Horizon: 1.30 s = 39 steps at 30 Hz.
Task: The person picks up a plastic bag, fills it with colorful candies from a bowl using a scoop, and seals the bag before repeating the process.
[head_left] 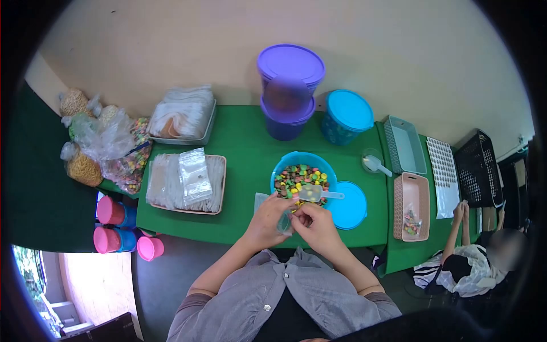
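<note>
My left hand (266,219) is curled round a small clear plastic bag (284,222), close to my body at the table's front edge. Beside it, my right hand (314,224) has its fingers pinched together at the bag's edge. Just beyond both hands stands a blue bowl (280,163) of colourful round candies (296,176). A clear scoop (312,194) with a pale handle lies on the candies, its handle pointing right. Part of another clear bag (260,199) shows behind my left hand. A blue lid (348,206) lies flat right of the bowl.
Left are a basket of clear bags (222,199) and a grey tray (209,128). Purple tubs (290,60) and a blue tub (348,111) stand behind. A cup with a scoop (373,162), a pink basket (411,179) and another person's hands (461,212) are right.
</note>
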### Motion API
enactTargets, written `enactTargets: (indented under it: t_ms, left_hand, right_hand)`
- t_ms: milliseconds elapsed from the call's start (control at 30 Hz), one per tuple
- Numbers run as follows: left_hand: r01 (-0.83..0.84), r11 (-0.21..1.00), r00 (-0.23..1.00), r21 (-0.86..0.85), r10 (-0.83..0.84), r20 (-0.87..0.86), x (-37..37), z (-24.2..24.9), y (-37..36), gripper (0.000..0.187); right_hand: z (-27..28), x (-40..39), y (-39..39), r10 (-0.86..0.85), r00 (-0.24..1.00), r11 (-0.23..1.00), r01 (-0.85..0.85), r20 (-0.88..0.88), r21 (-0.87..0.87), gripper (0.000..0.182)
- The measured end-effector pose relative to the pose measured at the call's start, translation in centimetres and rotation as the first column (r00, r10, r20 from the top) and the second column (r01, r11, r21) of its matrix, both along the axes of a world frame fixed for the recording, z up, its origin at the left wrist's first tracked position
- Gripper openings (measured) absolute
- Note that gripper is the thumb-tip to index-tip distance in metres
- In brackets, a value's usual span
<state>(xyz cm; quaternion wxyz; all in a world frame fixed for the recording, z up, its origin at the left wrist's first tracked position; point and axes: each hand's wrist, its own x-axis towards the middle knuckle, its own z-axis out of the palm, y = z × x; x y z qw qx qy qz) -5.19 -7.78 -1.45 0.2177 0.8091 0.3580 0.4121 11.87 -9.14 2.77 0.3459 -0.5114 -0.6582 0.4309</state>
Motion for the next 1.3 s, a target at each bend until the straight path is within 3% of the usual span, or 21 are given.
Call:
enactTargets:
  t_ms: [33, 67, 133, 267, 333, 367, 433, 467, 500, 567, 700, 767, 833, 900, 933, 967, 1033, 1067, 1100, 1167, 1300]
  left_hand:
    - [-0.029, 0.998, 0.993, -0.050, 0.034, 0.117, 0.5, -0.3, -0.1, 0.071]
    - [-0.016, 0.999, 0.993, -0.049, 0.022, 0.118, 1.0, -0.6, -0.2, 0.071]
    - [-0.042, 0.965, 0.974, -0.257, 0.097, 0.206, 1.9, 0.0, -0.2, 0.058]
    - [-0.089, 0.983, 0.983, -0.161, 0.113, 0.147, 2.5, 0.0, 0.6, 0.046]
    - [0.015, 0.929, 0.886, -0.370, 0.159, 0.435, 2.4, -0.3, 1.2, 0.042]
    - [0.016, 0.929, 0.887, -0.369, 0.157, 0.434, 2.6, -0.4, 1.2, 0.042]
    - [0.248, 0.922, 0.734, -0.298, 0.022, 0.678, 3.1, 0.3, 0.9, 0.040]
    - [0.253, 0.923, 0.745, -0.291, 0.006, 0.667, 3.4, 0.7, 0.3, 0.037]
    - [0.250, 0.924, 0.747, -0.289, 0.006, 0.664, 3.8, 1.0, -0.1, 0.037]
    - [0.219, 0.950, 0.583, -0.225, 0.058, 0.811, 4.4, 1.4, -0.7, 0.034]
    - [0.136, 0.975, 0.469, -0.178, 0.094, 0.878, 4.1, 1.7, -0.2, 0.030]
    - [0.182, 0.974, 0.457, -0.131, 0.034, 0.889, 4.0, 1.4, 0.5, 0.037]
    - [0.219, 0.932, 0.566, -0.291, 0.122, 0.816, 4.1, 3.4, 0.9, 0.051]
    - [0.231, 0.915, 0.633, -0.331, 0.117, 0.765, 3.3, 2.6, 1.4, 0.062]
    - [0.223, 0.892, 0.591, -0.393, 0.198, 0.782, 3.1, 2.3, 1.6, 0.062]
    - [0.221, 0.862, 0.545, -0.455, 0.278, 0.791, 3.0, 2.0, 1.9, 0.064]
    - [0.211, 0.894, 0.493, -0.395, 0.252, 0.833, 2.4, 1.7, 2.8, 0.061]
    - [0.219, 0.910, 0.421, -0.352, 0.237, 0.876, 2.2, 1.6, 3.1, 0.059]
    - [0.225, 0.924, 0.345, -0.309, 0.221, 0.912, 2.1, 1.8, 3.5, 0.057]
    - [0.245, 0.919, 0.336, -0.310, 0.219, 0.916, 2.3, 2.2, 3.6, 0.056]
    - [0.213, 0.917, 0.339, -0.337, 0.254, 0.906, 2.8, 2.0, 3.8, 0.058]
  right_hand:
    - [0.0, 0.6, -0.2, -0.081, 0.993, 0.995, 0.076, 0.087, 0.060, 0.009]
    - [0.0, 0.9, -0.5, -0.094, 0.992, 0.994, 0.088, 0.089, 0.061, 0.009]
    - [0.1, 1.5, -0.8, -0.178, 0.983, 0.983, 0.175, 0.053, 0.056, 0.011]
    - [0.0, 4.1, 0.2, -0.012, 0.999, 0.993, 0.007, 0.045, 0.120, 0.019]
    - [0.1, 4.6, 0.8, 0.066, 0.982, 0.996, -0.055, -0.175, 0.069, 0.055]
    - [-0.3, 4.5, 0.9, 0.065, 0.982, 0.996, -0.053, -0.176, 0.071, 0.055]
    - [-1.4, 3.6, 1.1, 0.282, 0.956, 0.943, -0.259, -0.086, 0.210, 0.089]
    - [-1.7, 3.1, 1.0, 0.317, 0.948, 0.922, -0.308, 0.000, 0.234, 0.095]
    - [-2.2, 2.9, 1.0, 0.320, 0.948, 0.920, -0.310, -0.003, 0.238, 0.095]
    - [-3.1, 2.7, 1.1, 0.302, 0.949, 0.951, -0.292, -0.094, 0.107, 0.093]
    - [-2.9, 1.9, 0.8, 0.302, 0.946, 0.951, -0.290, -0.119, 0.106, 0.080]
    - [-4.2, 1.8, 0.9, 0.305, 0.936, 0.951, -0.290, -0.177, 0.102, 0.078]
    - [-4.8, 1.6, 0.9, 0.313, 0.920, 0.949, -0.299, -0.237, 0.095, 0.076]
    - [-5.2, 1.5, 1.4, 0.064, 0.821, 0.949, -0.226, -0.567, -0.221, 0.074]
    - [-5.8, 1.1, 2.1, 0.052, 0.642, 0.959, -0.245, -0.765, -0.141, 0.063]
    - [-6.3, 1.5, 2.7, 0.056, 0.643, 0.959, -0.247, -0.764, -0.138, 0.063]
    - [-6.2, 2.4, 3.5, -0.135, 0.619, 0.820, -0.369, -0.774, -0.438, 0.047]
    - [-6.2, 2.4, 3.7, -0.206, 0.566, 0.764, -0.416, -0.798, -0.493, 0.028]
    - [-6.6, 2.4, 3.9, -0.210, 0.566, 0.765, -0.413, -0.797, -0.495, 0.028]
    - [-7.7, 2.5, 4.0, -0.253, 0.534, 0.743, -0.427, -0.807, -0.515, 0.019]
    - [-8.0, 1.8, 4.6, -0.342, 0.555, 0.735, -0.345, -0.758, -0.584, 0.019]
